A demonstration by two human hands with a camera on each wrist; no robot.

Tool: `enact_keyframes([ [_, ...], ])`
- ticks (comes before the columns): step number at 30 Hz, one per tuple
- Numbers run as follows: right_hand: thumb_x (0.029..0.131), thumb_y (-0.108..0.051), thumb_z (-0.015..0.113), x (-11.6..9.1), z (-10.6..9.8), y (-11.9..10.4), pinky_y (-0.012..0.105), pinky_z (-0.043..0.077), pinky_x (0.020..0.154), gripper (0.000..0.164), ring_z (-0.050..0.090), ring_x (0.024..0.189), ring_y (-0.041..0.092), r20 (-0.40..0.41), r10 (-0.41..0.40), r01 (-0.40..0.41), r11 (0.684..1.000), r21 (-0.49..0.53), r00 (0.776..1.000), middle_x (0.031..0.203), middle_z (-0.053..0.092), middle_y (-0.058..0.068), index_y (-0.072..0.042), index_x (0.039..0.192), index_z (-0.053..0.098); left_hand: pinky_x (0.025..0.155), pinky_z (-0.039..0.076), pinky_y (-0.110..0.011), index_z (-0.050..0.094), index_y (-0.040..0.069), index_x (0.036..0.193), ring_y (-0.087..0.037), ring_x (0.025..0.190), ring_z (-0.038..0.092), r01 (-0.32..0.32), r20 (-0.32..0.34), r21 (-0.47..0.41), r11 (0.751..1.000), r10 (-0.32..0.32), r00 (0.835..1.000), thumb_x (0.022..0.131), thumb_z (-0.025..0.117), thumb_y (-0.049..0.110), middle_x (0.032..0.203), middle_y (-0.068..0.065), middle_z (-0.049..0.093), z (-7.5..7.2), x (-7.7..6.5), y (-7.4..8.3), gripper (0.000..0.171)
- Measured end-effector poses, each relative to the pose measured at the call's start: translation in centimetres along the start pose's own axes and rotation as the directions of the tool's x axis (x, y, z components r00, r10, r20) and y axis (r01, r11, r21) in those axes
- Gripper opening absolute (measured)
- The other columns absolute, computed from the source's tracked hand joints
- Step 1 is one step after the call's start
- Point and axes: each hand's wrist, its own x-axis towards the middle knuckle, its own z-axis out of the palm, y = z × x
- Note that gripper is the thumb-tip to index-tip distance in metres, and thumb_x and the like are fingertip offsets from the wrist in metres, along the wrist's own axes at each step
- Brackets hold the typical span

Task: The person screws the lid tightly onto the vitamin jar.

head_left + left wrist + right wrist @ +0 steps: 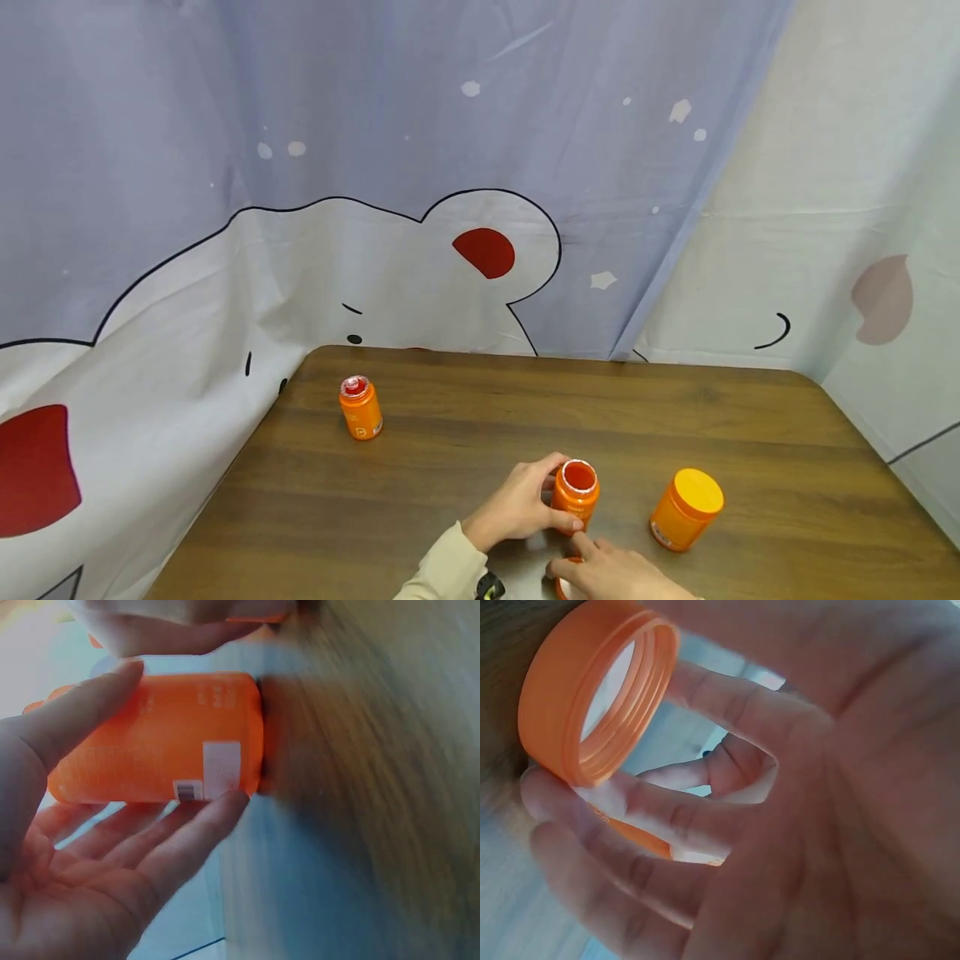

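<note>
In the head view my left hand (521,504) grips an open orange bottle (576,497) that stands upright on the wooden table. Thumb and fingers lie on opposite sides of this bottle (161,739) in the left wrist view, where a white label and a barcode show near its base. Just in front of it, my right hand (611,573) holds an orange screw cap (561,588) at its rim. The cap (547,697) lies on the table with its threaded inside facing up, fingers against its edge in the right wrist view.
An orange jar (678,517) with a yellow lid stands to the right of the hands. Farther back on the left is another orange bottle (362,412) with a red and silvery top. A patterned curtain (375,267) hangs behind the table (465,400).
</note>
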Motion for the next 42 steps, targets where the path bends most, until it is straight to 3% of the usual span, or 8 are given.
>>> enact_keyframes([
  [6, 0.079, -0.040, 0.066, 0.1, -0.8, 0.3, 0.031, 0.045, 0.055, 0.026, 0.052, 0.073, 0.013, 0.029, -0.030, 0.029, 0.999, 0.029, 0.999, 0.094, 0.052, -0.001, -0.031, 0.102, 0.055, 0.082, 0.046, -0.018, 0.055, 0.017, 0.114, -0.006, 0.096, 0.061, 0.013, -0.021, -0.023, 1.000, -0.014, 1.000, 0.067, 0.082, 0.021, 0.106, 0.003, 0.065, 0.0, 0.3, 0.2, 0.055],
  [15, 0.083, -0.046, 0.061, -0.8, -2.7, 0.6, 0.022, 0.042, 0.058, 0.035, 0.049, 0.074, 0.005, -0.015, -0.152, 0.149, 0.936, 0.319, 0.988, 0.104, 0.049, -0.004, -0.025, 0.106, 0.046, 0.082, 0.047, -0.020, 0.054, 0.018, 0.112, -0.008, 0.097, 0.061, 0.046, -0.008, 0.004, 0.999, -0.046, 0.999, 0.067, 0.082, 0.017, 0.105, 0.006, 0.065, -0.2, 0.2, 0.4, 0.053],
  [23, 0.086, -0.043, 0.060, -1.9, -3.5, 0.6, 0.024, 0.048, 0.072, 0.044, 0.053, 0.097, 0.010, -0.253, -0.317, 0.358, 0.923, 0.140, 0.914, 0.116, 0.053, -0.002, -0.024, 0.125, 0.051, 0.084, 0.046, -0.022, 0.055, 0.017, 0.109, -0.009, 0.100, 0.060, 0.053, -0.016, 0.020, 0.998, -0.053, 0.998, 0.067, 0.080, 0.011, 0.104, 0.006, 0.065, -0.1, 0.1, 0.7, 0.049],
  [27, 0.085, -0.032, 0.064, -2.2, -3.8, 0.5, 0.025, 0.048, 0.074, 0.038, 0.051, 0.092, 0.008, -0.356, -0.294, 0.358, 0.925, 0.129, 0.887, 0.107, 0.051, -0.014, -0.029, 0.119, 0.048, 0.083, 0.046, -0.020, 0.055, 0.015, 0.107, -0.009, 0.100, 0.060, 0.018, -0.038, 0.043, 0.999, -0.017, 0.999, 0.066, 0.077, 0.004, 0.104, 0.005, 0.065, 0.1, 0.1, 0.6, 0.048],
  [32, 0.085, -0.042, 0.061, -3.0, -4.2, 0.5, 0.029, 0.049, 0.079, 0.043, 0.051, 0.098, 0.012, -0.338, -0.127, 0.209, 0.954, 0.216, 0.932, 0.121, 0.048, -0.008, -0.030, 0.123, 0.046, 0.078, 0.047, -0.016, 0.055, 0.014, 0.105, -0.010, 0.097, 0.061, -0.015, -0.048, 0.042, 0.999, 0.017, 0.999, 0.064, 0.075, 0.003, 0.103, 0.002, 0.065, 0.4, 0.0, 0.4, 0.047],
  [34, 0.085, -0.043, 0.061, -3.0, -4.3, 0.5, 0.029, 0.048, 0.080, 0.042, 0.051, 0.099, 0.012, -0.371, -0.096, 0.188, 0.957, 0.222, 0.924, 0.120, 0.049, -0.008, -0.028, 0.121, 0.047, 0.078, 0.046, -0.014, 0.055, 0.014, 0.105, -0.010, 0.096, 0.062, -0.024, -0.054, 0.049, 0.999, 0.027, 0.998, 0.065, 0.075, 0.003, 0.102, 0.002, 0.066, 0.4, 0.0, 0.3, 0.047],
  [36, 0.084, -0.039, 0.064, -2.8, -4.3, 0.6, 0.026, 0.045, 0.080, 0.040, 0.051, 0.097, 0.009, -0.447, -0.101, 0.213, 0.954, 0.209, 0.889, 0.113, 0.051, -0.011, -0.025, 0.118, 0.048, 0.078, 0.046, -0.014, 0.055, 0.014, 0.105, -0.010, 0.095, 0.062, -0.037, -0.057, 0.054, 0.998, 0.040, 0.998, 0.066, 0.075, 0.004, 0.101, 0.002, 0.066, 0.4, 0.0, 0.2, 0.045],
  [42, 0.075, -0.019, 0.075, -1.6, -4.2, 0.9, 0.014, 0.038, 0.082, 0.039, 0.050, 0.093, 0.003, -0.706, -0.196, 0.404, 0.904, 0.138, 0.680, 0.103, 0.050, -0.013, -0.019, 0.103, 0.049, 0.077, 0.046, -0.013, 0.055, 0.012, 0.107, -0.009, 0.093, 0.063, -0.077, -0.048, 0.085, 0.993, 0.082, 0.996, 0.071, 0.077, 0.011, 0.101, 0.000, 0.066, 0.2, 0.0, 0.1, 0.043],
])
